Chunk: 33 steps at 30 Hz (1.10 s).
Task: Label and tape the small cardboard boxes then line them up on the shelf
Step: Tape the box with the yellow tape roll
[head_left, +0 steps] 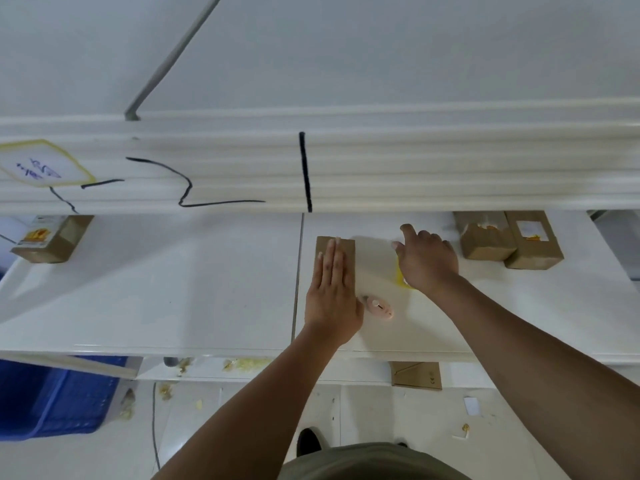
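Note:
A small brown cardboard box [341,251] lies flat on the white shelf [173,289], and my left hand [332,289] presses flat on top of it with fingers straight. My right hand [427,259] rests to the right of the box, fingers spread over a white sheet with a yellow edge [401,277]; whether it grips the sheet is unclear. A small pink tape cutter [379,306] lies on the shelf between my hands. Two more brown boxes [485,242] [531,244] sit at the right back, one with a white label.
Another labelled box [52,239] sits at the shelf's far left. An upper white shelf edge [415,174] overhangs the back. Below are a blue crate [59,396], a flat cardboard piece [415,375] and scraps on the floor.

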Each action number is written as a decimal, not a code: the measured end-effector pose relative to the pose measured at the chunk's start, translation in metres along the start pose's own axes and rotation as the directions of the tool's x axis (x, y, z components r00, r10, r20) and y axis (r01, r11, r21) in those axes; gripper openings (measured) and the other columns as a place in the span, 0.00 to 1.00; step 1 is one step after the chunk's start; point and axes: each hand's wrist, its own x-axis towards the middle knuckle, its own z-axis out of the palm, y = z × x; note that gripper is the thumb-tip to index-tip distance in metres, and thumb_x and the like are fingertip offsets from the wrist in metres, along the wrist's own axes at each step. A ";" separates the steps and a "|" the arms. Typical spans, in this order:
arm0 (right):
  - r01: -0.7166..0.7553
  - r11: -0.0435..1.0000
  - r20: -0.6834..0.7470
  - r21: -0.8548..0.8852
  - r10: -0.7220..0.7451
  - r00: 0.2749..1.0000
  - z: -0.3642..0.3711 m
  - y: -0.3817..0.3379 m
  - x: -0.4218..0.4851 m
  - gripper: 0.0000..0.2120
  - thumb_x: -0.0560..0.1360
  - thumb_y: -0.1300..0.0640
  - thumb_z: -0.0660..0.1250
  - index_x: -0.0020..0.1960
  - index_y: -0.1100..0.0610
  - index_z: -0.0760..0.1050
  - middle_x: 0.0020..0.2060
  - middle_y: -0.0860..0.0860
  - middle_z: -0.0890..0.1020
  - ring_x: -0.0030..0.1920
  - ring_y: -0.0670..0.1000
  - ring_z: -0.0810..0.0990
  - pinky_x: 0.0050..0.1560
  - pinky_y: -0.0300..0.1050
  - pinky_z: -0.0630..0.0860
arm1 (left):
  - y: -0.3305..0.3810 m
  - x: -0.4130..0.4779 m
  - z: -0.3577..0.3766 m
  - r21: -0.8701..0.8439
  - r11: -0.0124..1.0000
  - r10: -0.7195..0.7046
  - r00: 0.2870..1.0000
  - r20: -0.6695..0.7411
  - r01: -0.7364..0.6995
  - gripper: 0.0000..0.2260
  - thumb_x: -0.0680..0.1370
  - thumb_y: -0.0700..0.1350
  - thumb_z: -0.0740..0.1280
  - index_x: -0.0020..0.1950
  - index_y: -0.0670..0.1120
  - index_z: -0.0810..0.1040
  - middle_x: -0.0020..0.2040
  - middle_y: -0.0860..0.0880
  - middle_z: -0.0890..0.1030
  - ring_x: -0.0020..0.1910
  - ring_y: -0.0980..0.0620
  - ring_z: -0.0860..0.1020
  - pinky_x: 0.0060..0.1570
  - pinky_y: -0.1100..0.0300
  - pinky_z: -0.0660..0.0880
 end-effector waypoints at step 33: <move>-0.092 0.747 0.045 0.658 0.084 0.995 -0.012 -0.075 -0.059 0.11 0.82 0.51 0.65 0.49 0.59 0.74 0.37 0.58 0.83 0.36 0.62 0.84 0.38 0.60 0.83 | -0.042 -0.030 -0.004 -0.232 0.971 -0.047 0.998 0.053 0.058 0.41 0.84 0.62 0.62 0.87 0.54 0.39 0.87 0.57 0.40 0.85 0.56 0.38 0.79 0.52 0.61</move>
